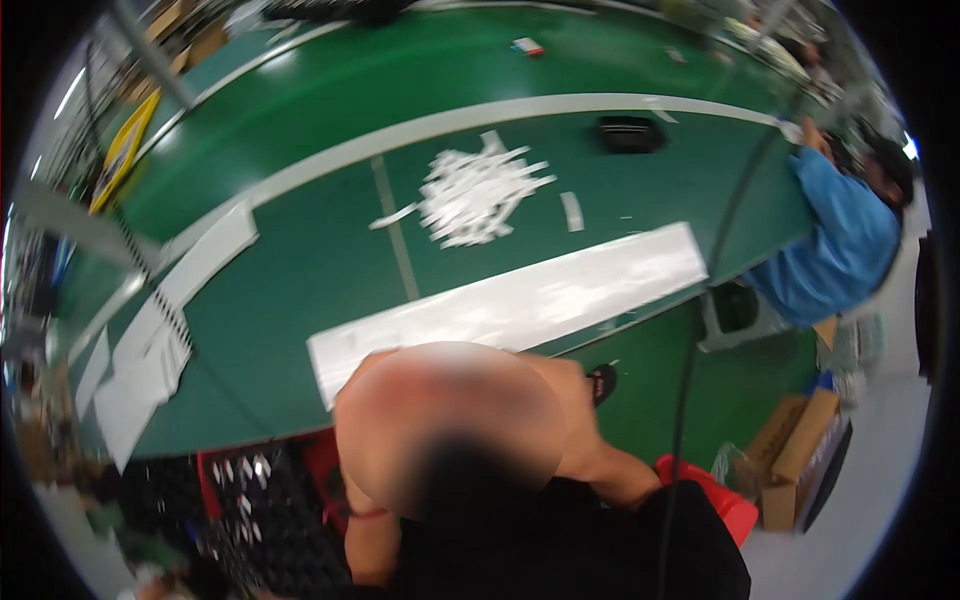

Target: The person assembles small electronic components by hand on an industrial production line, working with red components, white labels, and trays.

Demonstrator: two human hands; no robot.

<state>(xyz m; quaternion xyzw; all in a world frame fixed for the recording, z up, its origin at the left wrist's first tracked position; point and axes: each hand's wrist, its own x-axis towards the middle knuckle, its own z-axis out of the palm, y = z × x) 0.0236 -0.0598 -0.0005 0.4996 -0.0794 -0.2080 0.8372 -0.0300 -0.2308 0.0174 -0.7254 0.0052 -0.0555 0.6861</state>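
Note:
A long white glossy strip lies along the near edge of the green table, slanting up to the right. At its near left part are my left hand, with a red band on the wrist, and my right hand. A blurred oval covers most of both hands, so their fingers and anything between them are hidden. Beyond the strip lies a loose pile of small white paper-like strips. One single small white strip lies to the right of the pile.
White sheets lie at the table's left. A black tray sits toward the back right. A person in blue sits at the right end. Black trays with small parts, a red bin and a cardboard box stand below the table.

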